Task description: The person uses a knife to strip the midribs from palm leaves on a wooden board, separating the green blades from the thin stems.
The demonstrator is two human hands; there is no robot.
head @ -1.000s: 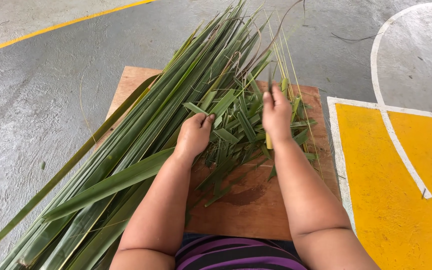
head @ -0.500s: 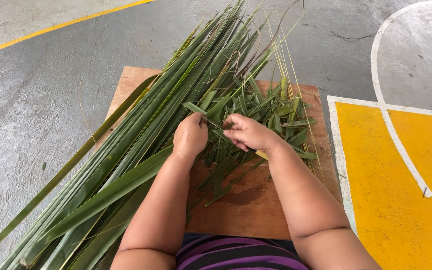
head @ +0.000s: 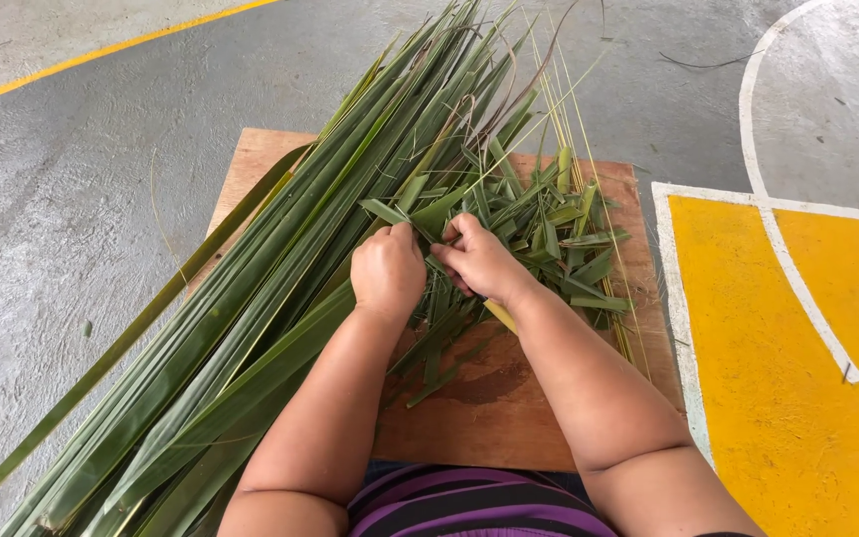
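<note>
Where the 2 hands meet over the wooden board point(head: 509, 418), they work on a short green leaf strip point(head: 412, 217) that sticks out to the upper left between them. The left hand point(head: 388, 270) is curled into a fist around the strip, fingers tucked under, and the right hand point(head: 481, 261) pinches the same strip from the other side, fingertips touching the left hand's knuckles. The strip is flat, narrow and bright green, with a cut, squared end; how far it runs inside the hands is hidden by the fingers. A pale yellow handle-like piece point(head: 501, 316) shows just under the right wrist, too covered to tell what it is.

Around the hands lies a loose heap of cut leaf pieces point(head: 559, 239), short, pointed and crossing each other on the board's right half. To the left, a thick bundle of long palm leaves point(head: 251, 328) lies slantwise across the board and onto the grey concrete floor point(head: 62, 229), its lower ends cut off by the frame edge. Thin pale midribs point(head: 589, 149) stand out of the heap toward the top.

No packages or labels show; the only markings are painted on the floor: a yellow rectangle point(head: 797, 398) edged in white at the right, a curved white line point(head: 777, 229) crossing it, and a thin yellow stripe point(head: 101, 55) at the upper left.
</note>
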